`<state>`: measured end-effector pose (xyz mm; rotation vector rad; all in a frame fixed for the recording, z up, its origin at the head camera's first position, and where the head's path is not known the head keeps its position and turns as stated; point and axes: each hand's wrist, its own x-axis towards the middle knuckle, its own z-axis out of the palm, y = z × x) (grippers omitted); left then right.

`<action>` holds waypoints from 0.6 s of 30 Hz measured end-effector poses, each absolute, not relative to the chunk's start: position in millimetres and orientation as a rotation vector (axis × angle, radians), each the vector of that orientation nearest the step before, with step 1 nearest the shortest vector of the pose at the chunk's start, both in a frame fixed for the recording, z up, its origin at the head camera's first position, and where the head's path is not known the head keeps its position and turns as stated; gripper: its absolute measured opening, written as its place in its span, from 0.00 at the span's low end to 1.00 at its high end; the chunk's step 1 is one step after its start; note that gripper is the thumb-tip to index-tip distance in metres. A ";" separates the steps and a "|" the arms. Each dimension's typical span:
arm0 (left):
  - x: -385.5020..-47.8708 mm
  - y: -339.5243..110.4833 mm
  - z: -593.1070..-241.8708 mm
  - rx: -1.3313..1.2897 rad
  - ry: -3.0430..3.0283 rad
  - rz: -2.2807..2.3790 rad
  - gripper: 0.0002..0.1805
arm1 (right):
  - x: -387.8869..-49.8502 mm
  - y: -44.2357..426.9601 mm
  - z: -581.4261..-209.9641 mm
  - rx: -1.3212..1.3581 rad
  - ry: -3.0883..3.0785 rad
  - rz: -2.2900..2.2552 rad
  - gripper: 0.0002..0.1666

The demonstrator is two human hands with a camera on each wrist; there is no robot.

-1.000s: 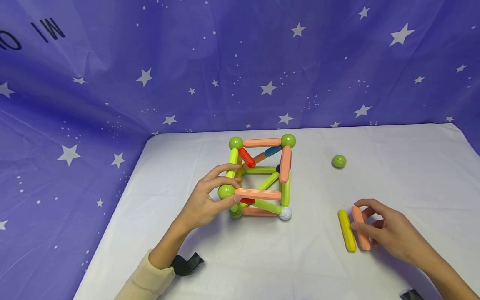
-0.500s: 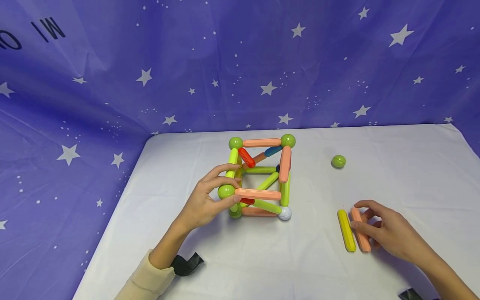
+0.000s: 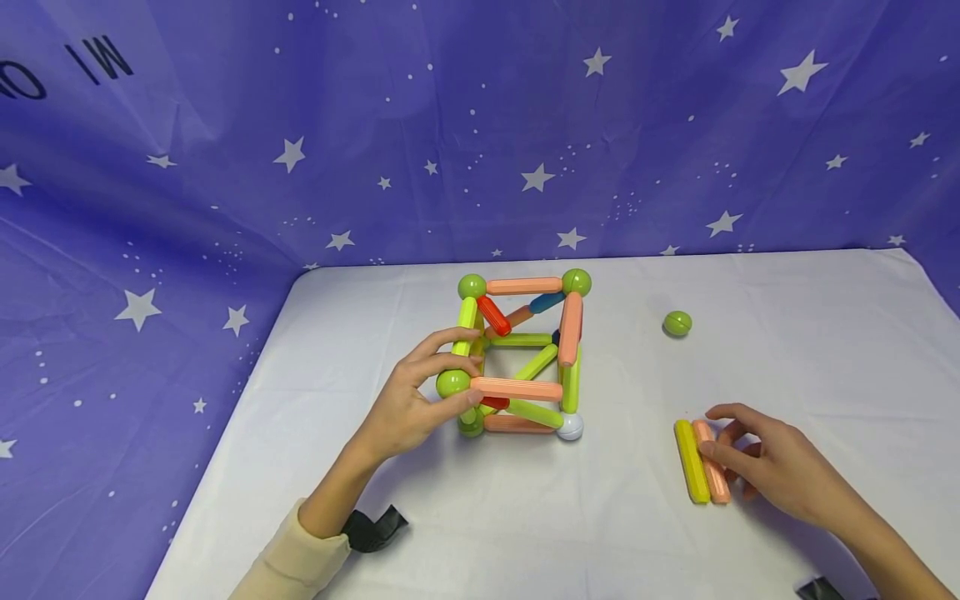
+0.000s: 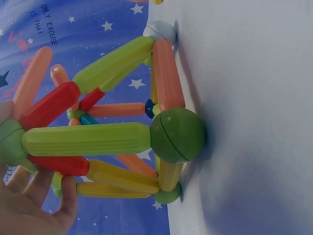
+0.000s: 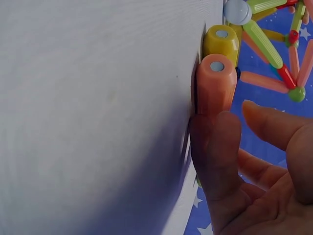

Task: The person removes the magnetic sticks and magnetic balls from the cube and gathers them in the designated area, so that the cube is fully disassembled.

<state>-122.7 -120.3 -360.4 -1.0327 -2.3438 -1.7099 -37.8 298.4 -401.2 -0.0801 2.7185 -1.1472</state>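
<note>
My left hand [image 3: 420, 392] grips the near-left upper corner of a boxy frame [image 3: 517, 389] of magnetic rods and balls, its fingers around a green ball [image 3: 453, 383]. In the left wrist view, fingertips rest by a red rod [image 4: 61, 165]. On the right, an orange rod [image 3: 711, 462] lies alongside a yellow rod [image 3: 692, 462]. My right hand [image 3: 780, 458] is at the orange rod. In the right wrist view, a fingertip [image 5: 226, 128] presses its side, while another digit stays apart, above the table. Some right-hand fingers are partly hidden in the head view.
A loose green ball [image 3: 678, 323] sits on the white tablecloth [image 3: 600, 517] beyond the right hand. A black strap [image 3: 373, 528] lies by the left wrist. A blue cloth [image 3: 465, 125] with stars hangs behind the table.
The orange rod has slid left until it lies against the yellow rod, with my right hand shifting slightly left. My left hand and the frame have not moved.
</note>
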 end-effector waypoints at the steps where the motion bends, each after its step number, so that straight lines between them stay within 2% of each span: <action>1: -122.7 -120.2 -360.2 -1.031 -2.345 -1.710 0.08 | -37.3 298.3 -401.0 -0.084 2.722 -1.151 0.28; 11: -122.4 -120.9 -359.2 -1.033 -2.338 -1.712 0.08 | -35.2 298.1 -394.4 -0.120 2.757 -1.141 0.26; 18: -122.6 -120.5 -359.4 -1.037 -2.336 -1.717 0.08 | -32.9 293.4 -373.6 -0.319 2.974 -1.172 0.21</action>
